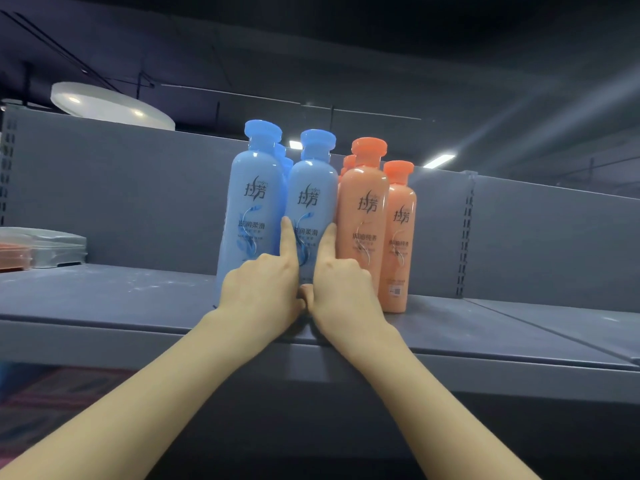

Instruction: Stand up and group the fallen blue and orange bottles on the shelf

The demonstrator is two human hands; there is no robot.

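Note:
Blue bottles stand upright together on the grey shelf [104, 299]: a left blue bottle [252, 202] and a front blue bottle [311, 195], with more blue caps behind them. To their right stand a tall orange bottle [363, 209] and a shorter-looking orange bottle [400, 237], more orange caps behind. My left hand [266, 285] and my right hand [339, 282] meet at the base of the front blue bottle. Each index finger points up along one side of it. The other fingers are curled and the thumbs touch in front of it.
Flat plastic packs [41, 247], grey and orange, lie at the shelf's left end. A grey back panel [138, 188] closes the shelf behind the bottles. A slotted upright [465, 237] splits the back panel at the right. The shelf's front edge [485, 365] runs below my wrists.

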